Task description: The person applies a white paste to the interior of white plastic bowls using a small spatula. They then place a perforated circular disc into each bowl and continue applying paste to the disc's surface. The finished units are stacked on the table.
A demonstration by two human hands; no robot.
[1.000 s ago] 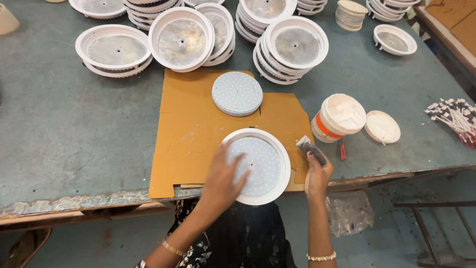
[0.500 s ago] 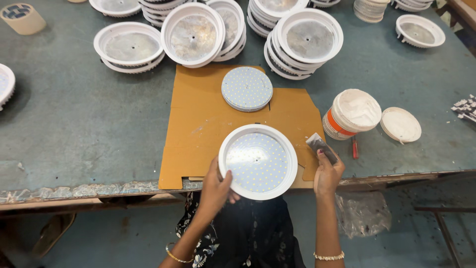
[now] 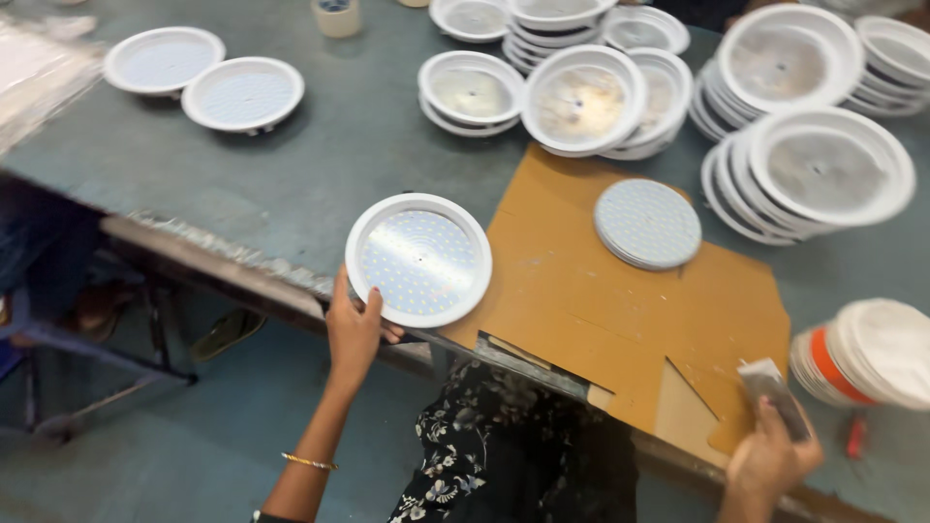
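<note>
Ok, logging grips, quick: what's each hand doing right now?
Left hand: closed on the round white lamp housing at its rim.
Right hand: closed on a small grey scraper.

Glossy white plastic lamp housing (image 3: pixel 418 260), matt brown cardboard sheet (image 3: pixel 620 310).

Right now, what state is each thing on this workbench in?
Left hand: gripping the round panel light by its rim, at the table edge.
Right hand: holding a small grey scraper.
Disc stack: lying flat on the cardboard sheet.
White housings: stacked.
Tub: lidded.

Round white dotted lamp panel (image 3: pixel 418 260), tilted, over table edge.
</note>
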